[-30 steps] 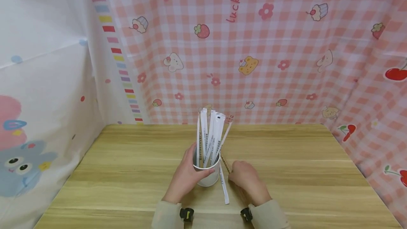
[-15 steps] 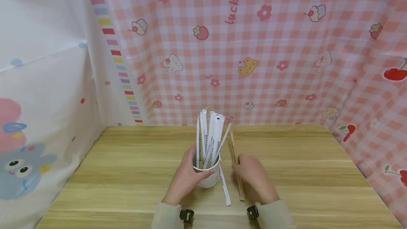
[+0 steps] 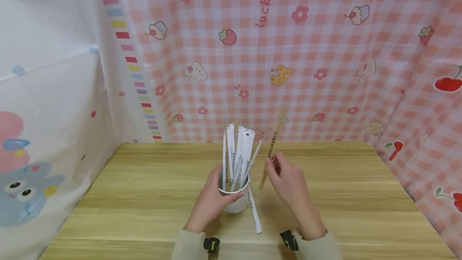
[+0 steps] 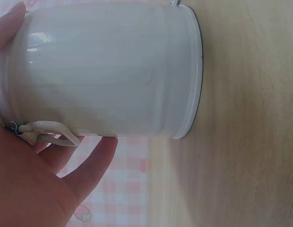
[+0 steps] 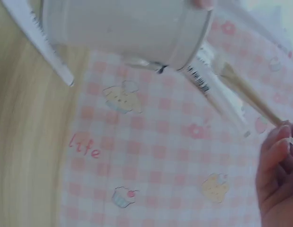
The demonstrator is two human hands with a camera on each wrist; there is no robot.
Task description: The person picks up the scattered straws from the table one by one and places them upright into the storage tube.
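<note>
A white enamel cup (image 3: 236, 207) stands upright on the table, packed with white paper-wrapped straws (image 3: 246, 153) and a brown one. My left hand (image 3: 210, 200) holds it from the left, thumb at the rim; the left wrist view shows fingers against the cup wall (image 4: 104, 66) near a small loop handle (image 4: 54, 130). To the right of the cup, my right hand (image 3: 292, 179) pinches a brown paper-wrapped straw (image 3: 275, 137) between thumb and fingertips. That straw is raised off the table and tilted, its upper end leaning right. In the right wrist view, its lower end (image 5: 236, 82) appears near the cup's mouth.
One white wrapped straw (image 3: 255, 216) lies on the wooden table (image 3: 151, 196) close to the cup's right side. A pink checked cloth (image 3: 231, 71) hangs behind the table, and a white printed cloth (image 3: 54, 103) hangs at the left.
My right hand has lifted the brown straw from beside the cup, moved it up and right, and swung its top end rightward. My left hand and the cup stay put.
</note>
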